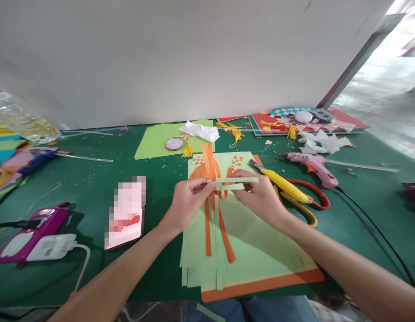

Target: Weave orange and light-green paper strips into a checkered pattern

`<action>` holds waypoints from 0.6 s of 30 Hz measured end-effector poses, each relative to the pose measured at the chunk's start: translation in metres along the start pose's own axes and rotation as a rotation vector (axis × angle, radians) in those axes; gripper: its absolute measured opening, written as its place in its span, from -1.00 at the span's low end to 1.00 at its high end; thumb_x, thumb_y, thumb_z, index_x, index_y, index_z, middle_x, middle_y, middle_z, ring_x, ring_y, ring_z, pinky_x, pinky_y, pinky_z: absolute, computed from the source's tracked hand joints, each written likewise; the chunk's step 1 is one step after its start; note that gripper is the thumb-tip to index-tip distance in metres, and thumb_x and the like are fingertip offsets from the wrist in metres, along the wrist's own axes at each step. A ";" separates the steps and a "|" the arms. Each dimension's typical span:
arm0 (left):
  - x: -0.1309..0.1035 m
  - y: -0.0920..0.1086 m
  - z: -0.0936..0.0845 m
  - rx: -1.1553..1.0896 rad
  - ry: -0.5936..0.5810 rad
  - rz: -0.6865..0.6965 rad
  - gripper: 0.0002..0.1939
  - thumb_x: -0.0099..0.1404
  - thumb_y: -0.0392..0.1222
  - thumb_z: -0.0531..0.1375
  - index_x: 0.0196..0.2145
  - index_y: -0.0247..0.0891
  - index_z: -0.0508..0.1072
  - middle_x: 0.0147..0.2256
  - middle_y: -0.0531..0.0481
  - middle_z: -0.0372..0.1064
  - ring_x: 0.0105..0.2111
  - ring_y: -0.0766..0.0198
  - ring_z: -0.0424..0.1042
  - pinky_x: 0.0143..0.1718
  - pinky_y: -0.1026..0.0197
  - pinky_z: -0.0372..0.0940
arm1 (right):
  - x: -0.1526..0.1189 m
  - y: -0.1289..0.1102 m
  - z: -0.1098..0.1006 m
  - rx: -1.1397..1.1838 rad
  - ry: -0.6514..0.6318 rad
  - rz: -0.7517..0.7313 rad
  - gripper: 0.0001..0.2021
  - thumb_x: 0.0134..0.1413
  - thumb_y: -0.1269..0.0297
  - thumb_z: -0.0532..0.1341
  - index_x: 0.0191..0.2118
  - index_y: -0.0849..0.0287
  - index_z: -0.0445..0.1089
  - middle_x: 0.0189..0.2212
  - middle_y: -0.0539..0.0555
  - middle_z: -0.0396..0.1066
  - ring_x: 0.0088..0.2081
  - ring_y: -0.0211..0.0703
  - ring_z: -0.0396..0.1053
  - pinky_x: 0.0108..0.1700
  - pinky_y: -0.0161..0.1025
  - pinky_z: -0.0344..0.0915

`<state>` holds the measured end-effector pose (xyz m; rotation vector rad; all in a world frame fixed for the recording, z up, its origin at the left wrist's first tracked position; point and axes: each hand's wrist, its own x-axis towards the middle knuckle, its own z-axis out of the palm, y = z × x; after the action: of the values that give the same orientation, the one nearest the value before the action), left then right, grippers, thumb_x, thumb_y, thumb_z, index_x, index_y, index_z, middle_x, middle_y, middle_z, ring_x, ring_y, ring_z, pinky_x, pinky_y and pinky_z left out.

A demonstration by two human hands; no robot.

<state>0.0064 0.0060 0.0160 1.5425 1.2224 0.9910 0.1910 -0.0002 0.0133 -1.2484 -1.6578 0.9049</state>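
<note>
Over a stack of pale green paper (pixel 254 241), my left hand (pixel 189 201) pinches the crossing of a bundle of paper strips. Orange strips (pixel 208 163) stand up from that crossing and others hang below it. Green paper strips (pixel 239 180) run sideways from it toward my right hand (pixel 259 192), whose curled fingers close on them. My right fingertips are partly hidden behind the strips. Small orange-and-white woven checkered pieces (pixel 237 160) lie on the paper just beyond my hands. Orange paper (pixel 261 286) shows under the stack's near edge.
To the right lie a yellow utility knife (pixel 284 183), red-and-yellow-handled scissors (pixel 323 197) and a pink glue gun (pixel 313 167) with its cable. At left are a phone (pixel 125 214) and a purple power strip (pixel 39 232) with a white charger (pixel 53 247). Yellow tassels (pixel 236 133) lie toward the wall.
</note>
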 end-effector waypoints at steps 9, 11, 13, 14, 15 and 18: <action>0.000 -0.003 -0.001 0.006 -0.019 0.026 -0.51 0.21 0.06 0.25 -0.69 -0.24 0.17 -0.65 0.15 0.01 -0.58 0.37 0.16 -0.42 0.26 0.31 | 0.003 0.000 -0.013 -0.002 -0.063 -0.132 -0.94 0.06 0.32 0.25 -0.34 0.18 0.42 -0.50 -0.03 0.35 -0.47 -0.27 0.22 -0.39 -0.28 0.18; -0.001 -0.003 -0.001 0.028 -0.040 0.039 -0.52 0.20 0.08 0.25 -0.69 -0.24 0.23 -0.65 0.14 0.05 -0.58 0.35 0.17 -0.43 0.26 0.32 | 0.004 0.001 -0.012 -0.026 -0.019 -0.115 -0.88 0.11 0.25 0.23 -0.40 0.15 0.40 -0.53 -0.03 0.34 -0.49 -0.27 0.19 -0.41 -0.27 0.15; -0.002 -0.003 -0.001 0.056 -0.082 0.042 -0.55 0.21 0.09 0.24 -0.67 -0.24 0.29 -0.64 0.12 0.09 -0.57 0.34 0.20 -0.45 0.27 0.31 | 0.006 0.003 -0.010 -0.077 0.034 -0.130 -0.83 0.11 0.23 0.26 -0.46 0.13 0.39 -0.52 -0.02 0.34 -0.46 -0.24 0.21 -0.40 -0.26 0.14; -0.002 -0.002 0.000 0.068 -0.105 0.039 -0.56 0.23 0.09 0.23 -0.65 -0.24 0.31 -0.63 0.12 0.12 -0.56 0.34 0.22 -0.45 0.28 0.30 | 0.007 0.004 -0.009 -0.102 0.056 -0.150 -0.83 0.09 0.25 0.27 -0.48 0.12 0.38 -0.50 -0.01 0.35 -0.42 -0.22 0.24 -0.38 -0.25 0.15; -0.002 -0.002 0.000 0.079 -0.127 0.034 -0.57 0.24 0.08 0.22 -0.64 -0.25 0.33 -0.62 0.11 0.15 -0.55 0.33 0.24 -0.46 0.29 0.29 | 0.008 0.005 -0.009 -0.121 0.070 -0.172 -0.84 0.08 0.27 0.28 -0.48 0.12 0.38 -0.47 0.00 0.36 -0.38 -0.19 0.27 -0.34 -0.23 0.17; -0.001 -0.002 0.000 0.111 -0.178 0.010 -0.59 0.26 0.06 0.20 -0.60 -0.27 0.38 -0.59 0.09 0.23 -0.54 0.34 0.30 -0.49 0.32 0.23 | 0.010 0.006 -0.008 -0.110 0.080 -0.168 -0.87 0.07 0.30 0.27 -0.47 0.12 0.37 -0.41 0.01 0.40 -0.28 -0.15 0.32 -0.19 -0.18 0.22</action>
<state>0.0060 0.0047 0.0137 1.6862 1.1612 0.7843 0.1994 0.0114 0.0134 -1.1817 -1.7390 0.6611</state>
